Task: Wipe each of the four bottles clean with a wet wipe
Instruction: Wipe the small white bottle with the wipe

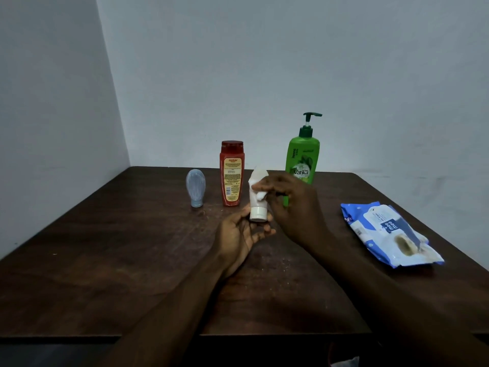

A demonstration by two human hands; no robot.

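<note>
My left hand (239,234) holds a small white tube bottle (257,205) by its cap end, cap pointing down, above the middle of the table. My right hand (288,200) pinches a bunched white wet wipe (260,196) against the tube's side. A small blue-grey squeeze bottle (195,188) stands cap-down at the back left. To its right a red bottle (232,173) stands upright. Behind my right hand rises a green pump bottle (303,154), its lower part hidden by that hand.
A blue and white wet-wipe pack (389,234) lies flat on the right side of the dark wooden table (105,260). Pale walls close off the table's back and left. The table's near edge runs along the bottom of the view.
</note>
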